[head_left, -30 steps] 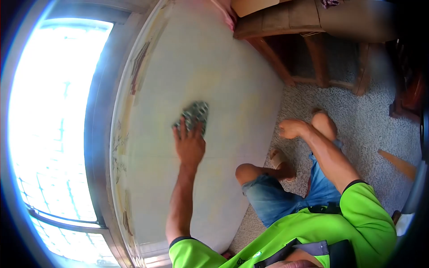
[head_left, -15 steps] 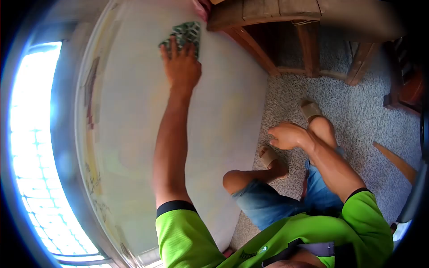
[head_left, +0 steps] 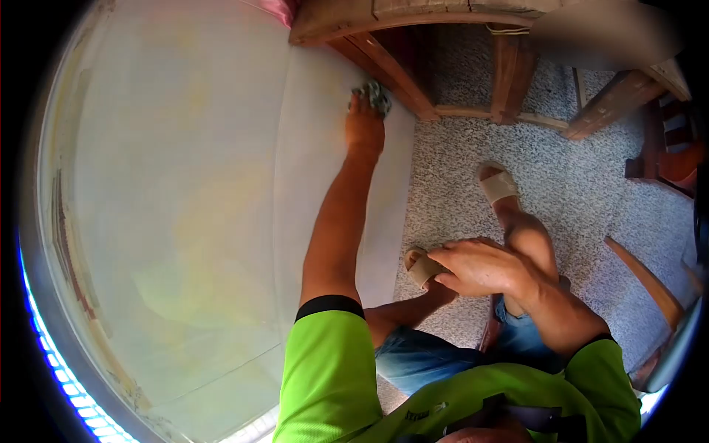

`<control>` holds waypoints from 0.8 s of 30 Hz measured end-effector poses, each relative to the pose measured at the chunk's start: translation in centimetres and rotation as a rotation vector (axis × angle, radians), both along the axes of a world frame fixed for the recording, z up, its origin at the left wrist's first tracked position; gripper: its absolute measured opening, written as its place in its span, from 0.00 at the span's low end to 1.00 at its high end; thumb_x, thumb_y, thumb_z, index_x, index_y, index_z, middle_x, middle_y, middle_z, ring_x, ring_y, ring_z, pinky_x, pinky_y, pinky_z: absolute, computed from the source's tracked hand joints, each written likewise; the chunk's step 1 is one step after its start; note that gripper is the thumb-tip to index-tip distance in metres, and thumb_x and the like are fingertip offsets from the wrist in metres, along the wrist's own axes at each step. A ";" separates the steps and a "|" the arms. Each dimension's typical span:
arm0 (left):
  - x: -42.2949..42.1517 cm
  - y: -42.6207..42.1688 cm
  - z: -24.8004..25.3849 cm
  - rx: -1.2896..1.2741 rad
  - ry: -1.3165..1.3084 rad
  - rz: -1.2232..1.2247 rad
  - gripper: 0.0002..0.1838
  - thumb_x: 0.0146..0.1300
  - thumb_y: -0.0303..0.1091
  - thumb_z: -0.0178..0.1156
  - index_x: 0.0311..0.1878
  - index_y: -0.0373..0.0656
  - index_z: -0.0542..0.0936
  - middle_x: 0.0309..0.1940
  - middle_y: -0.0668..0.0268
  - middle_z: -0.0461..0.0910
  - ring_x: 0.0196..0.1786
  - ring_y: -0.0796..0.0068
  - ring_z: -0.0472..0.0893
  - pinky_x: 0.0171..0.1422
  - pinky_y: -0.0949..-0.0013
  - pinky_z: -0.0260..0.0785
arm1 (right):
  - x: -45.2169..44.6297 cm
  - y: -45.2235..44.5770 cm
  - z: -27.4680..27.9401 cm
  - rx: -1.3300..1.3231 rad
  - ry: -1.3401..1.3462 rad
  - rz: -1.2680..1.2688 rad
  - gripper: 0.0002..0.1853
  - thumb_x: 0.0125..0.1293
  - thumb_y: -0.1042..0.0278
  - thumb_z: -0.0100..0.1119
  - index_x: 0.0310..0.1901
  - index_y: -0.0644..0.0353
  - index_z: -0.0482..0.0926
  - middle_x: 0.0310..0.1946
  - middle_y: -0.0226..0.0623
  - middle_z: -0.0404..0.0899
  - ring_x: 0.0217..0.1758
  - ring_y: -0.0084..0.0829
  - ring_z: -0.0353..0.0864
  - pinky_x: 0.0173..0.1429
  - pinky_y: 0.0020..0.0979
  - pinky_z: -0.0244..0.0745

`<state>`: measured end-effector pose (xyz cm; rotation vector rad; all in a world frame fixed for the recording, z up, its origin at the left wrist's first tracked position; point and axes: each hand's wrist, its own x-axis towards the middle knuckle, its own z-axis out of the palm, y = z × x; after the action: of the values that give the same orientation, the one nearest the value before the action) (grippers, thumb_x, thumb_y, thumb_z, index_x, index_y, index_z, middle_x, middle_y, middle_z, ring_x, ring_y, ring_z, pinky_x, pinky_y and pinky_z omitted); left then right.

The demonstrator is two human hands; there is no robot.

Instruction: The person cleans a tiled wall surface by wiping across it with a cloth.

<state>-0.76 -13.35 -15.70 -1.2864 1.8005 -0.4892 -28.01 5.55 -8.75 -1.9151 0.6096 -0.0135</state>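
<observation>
My left hand [head_left: 365, 134] presses a green-and-white patterned cloth [head_left: 378, 99] against the pale wall-like surface [head_left: 221, 148], near its right edge and beside the wooden furniture. The cloth is bunched under and beyond my fingertips. My right hand [head_left: 480, 267] hangs in front of my knees with its fingers stretched out to the left and nothing in it. It overlaps the view of my sandalled foot [head_left: 424, 267].
Wooden furniture [head_left: 509, 74] with legs stands at the top. Speckled floor [head_left: 450, 170] lies below it. A dark red wooden item [head_left: 668, 159] is at the right, near a curved wooden piece [head_left: 646, 284]. Pink fabric [head_left: 281, 10] shows at the top.
My left hand and the cloth went up the pale surface, then across to its right edge. The view has shifted, so the bright window has mostly left the frame at the left.
</observation>
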 end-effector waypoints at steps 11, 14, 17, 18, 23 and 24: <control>3.5 25.1 2.5 0.242 0.093 0.072 0.20 0.74 0.39 0.49 0.63 0.48 0.81 0.67 0.66 0.76 0.82 0.60 0.54 0.86 0.46 0.29 | 1.4 -0.3 -1.8 -0.129 0.017 0.045 0.21 0.68 0.57 0.59 0.55 0.65 0.78 0.48 0.55 0.83 0.55 0.57 0.81 0.58 0.50 0.76; 3.7 28.5 10.2 -0.005 0.202 0.057 0.17 0.71 0.36 0.52 0.55 0.46 0.85 0.59 0.65 0.82 0.81 0.61 0.59 0.86 0.48 0.33 | 2.5 0.0 -1.0 -0.160 0.091 0.077 0.21 0.68 0.55 0.59 0.53 0.65 0.80 0.50 0.55 0.83 0.56 0.57 0.81 0.59 0.50 0.76; 3.7 30.5 18.7 -0.354 0.276 0.100 0.19 0.72 0.34 0.53 0.63 0.48 0.81 0.64 0.66 0.79 0.82 0.58 0.55 0.85 0.46 0.37 | 3.4 0.7 -3.7 -0.246 0.174 0.074 0.21 0.67 0.53 0.60 0.50 0.63 0.82 0.49 0.53 0.84 0.54 0.55 0.82 0.55 0.48 0.77; 3.6 31.6 22.1 -0.527 0.314 0.059 0.19 0.70 0.33 0.55 0.62 0.48 0.82 0.64 0.67 0.78 0.81 0.56 0.57 0.84 0.45 0.40 | 3.6 0.8 -4.6 -0.257 0.196 0.089 0.21 0.66 0.52 0.60 0.49 0.63 0.83 0.47 0.53 0.85 0.53 0.54 0.83 0.54 0.48 0.77; 4.6 42.3 30.8 -1.086 0.307 0.042 0.23 0.63 0.32 0.62 0.63 0.52 0.81 0.69 0.72 0.74 0.79 0.52 0.61 0.81 0.42 0.48 | 3.3 0.4 -8.0 -0.262 0.261 0.168 0.21 0.63 0.53 0.61 0.45 0.64 0.85 0.42 0.53 0.86 0.47 0.50 0.86 0.51 0.45 0.79; 4.8 45.4 31.8 -1.174 0.312 0.099 0.26 0.60 0.33 0.64 0.64 0.55 0.80 0.71 0.74 0.72 0.79 0.51 0.61 0.80 0.40 0.50 | 3.1 -0.1 -8.7 -0.295 0.227 0.173 0.18 0.63 0.55 0.62 0.43 0.63 0.84 0.37 0.50 0.86 0.41 0.42 0.84 0.47 0.42 0.78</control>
<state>4.06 32.01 16.12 -2.3012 1.6690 -1.4827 -24.93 5.44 -17.41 -2.2704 0.6155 0.2393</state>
